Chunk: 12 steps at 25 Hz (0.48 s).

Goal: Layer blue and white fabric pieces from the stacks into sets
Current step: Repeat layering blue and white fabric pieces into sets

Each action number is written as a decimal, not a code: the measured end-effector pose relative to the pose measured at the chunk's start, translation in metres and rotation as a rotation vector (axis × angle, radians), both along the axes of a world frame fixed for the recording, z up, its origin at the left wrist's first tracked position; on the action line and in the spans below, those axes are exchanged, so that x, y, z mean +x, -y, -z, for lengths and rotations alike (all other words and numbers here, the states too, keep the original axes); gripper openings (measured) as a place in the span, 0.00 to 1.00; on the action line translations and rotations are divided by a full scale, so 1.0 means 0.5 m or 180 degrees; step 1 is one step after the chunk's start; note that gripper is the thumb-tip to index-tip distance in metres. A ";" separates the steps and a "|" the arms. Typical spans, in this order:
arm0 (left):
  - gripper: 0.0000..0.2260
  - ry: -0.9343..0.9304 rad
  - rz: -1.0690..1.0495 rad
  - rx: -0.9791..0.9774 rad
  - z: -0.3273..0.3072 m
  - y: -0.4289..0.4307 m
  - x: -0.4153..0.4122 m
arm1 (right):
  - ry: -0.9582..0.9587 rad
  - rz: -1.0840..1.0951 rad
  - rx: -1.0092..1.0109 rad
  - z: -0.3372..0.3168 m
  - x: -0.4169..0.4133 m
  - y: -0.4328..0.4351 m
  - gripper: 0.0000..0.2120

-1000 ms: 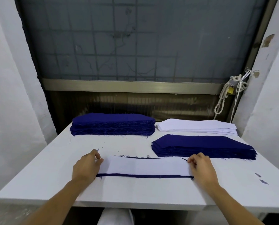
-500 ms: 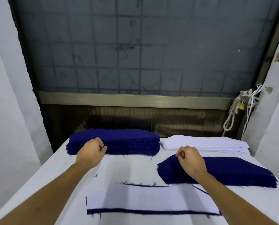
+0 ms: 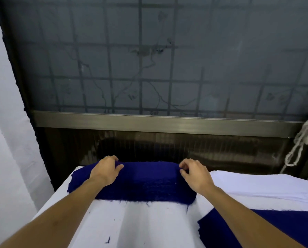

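Note:
A thick stack of blue fabric pieces (image 3: pixel 146 183) lies at the far left of the white table (image 3: pixel 149 228). Both my hands are on top of it. My left hand (image 3: pixel 105 170) curls its fingers over the stack's far edge, thumb on the top layer. At the stack's right end, my right hand (image 3: pixel 194 173) pinches the top blue layer between thumb and fingertips. To the right lies a stack of white fabric pieces (image 3: pixel 260 183). A second, flatter blue stack (image 3: pixel 275 228) sits at the near right.
A frosted window with a metal grille (image 3: pixel 149 68) rises right behind the table. A knotted rope with a padlock (image 3: pixel 303 138) hangs at the far right. A white wall (image 3: pixel 10 140) borders the left side. Loose blue threads lie on the table.
My hands left the laid white-on-blue set at the front edge and reached forward onto the far blue stack. The camera tilted up, so the laid set dropped out of view.

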<state>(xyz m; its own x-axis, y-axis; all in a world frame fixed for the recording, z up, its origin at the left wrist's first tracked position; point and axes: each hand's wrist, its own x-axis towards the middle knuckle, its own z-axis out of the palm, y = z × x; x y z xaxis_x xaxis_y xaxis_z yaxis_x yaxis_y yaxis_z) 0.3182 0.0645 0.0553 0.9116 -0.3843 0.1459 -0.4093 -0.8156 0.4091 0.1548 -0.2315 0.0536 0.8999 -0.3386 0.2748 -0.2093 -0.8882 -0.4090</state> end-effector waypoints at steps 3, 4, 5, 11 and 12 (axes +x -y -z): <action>0.10 -0.0209 0.0035 0.0018 0.026 -0.001 0.036 | -0.0145 -0.0326 -0.0079 0.003 0.055 -0.014 0.12; 0.06 -0.0305 0.0034 -0.0116 0.034 0.000 0.043 | -0.0167 -0.0362 -0.0186 0.009 0.065 -0.017 0.13; 0.04 -0.0400 0.0056 -0.0204 0.038 0.000 0.046 | -0.0158 -0.0357 -0.0325 0.015 0.071 -0.020 0.13; 0.06 0.0060 0.0652 0.0259 0.041 -0.009 0.040 | -0.0086 -0.0303 -0.0898 0.033 0.073 -0.038 0.15; 0.05 0.0224 0.0772 0.0351 0.043 -0.011 0.038 | -0.0119 -0.0303 -0.0926 0.031 0.072 -0.041 0.16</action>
<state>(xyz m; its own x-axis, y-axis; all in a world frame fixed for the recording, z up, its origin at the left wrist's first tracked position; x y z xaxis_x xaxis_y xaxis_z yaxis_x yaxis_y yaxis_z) 0.3374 0.0698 0.0338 0.7802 -0.6071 0.1508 -0.6222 -0.7284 0.2868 0.1908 -0.2111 0.0380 0.9351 -0.1640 0.3141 -0.1294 -0.9833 -0.1282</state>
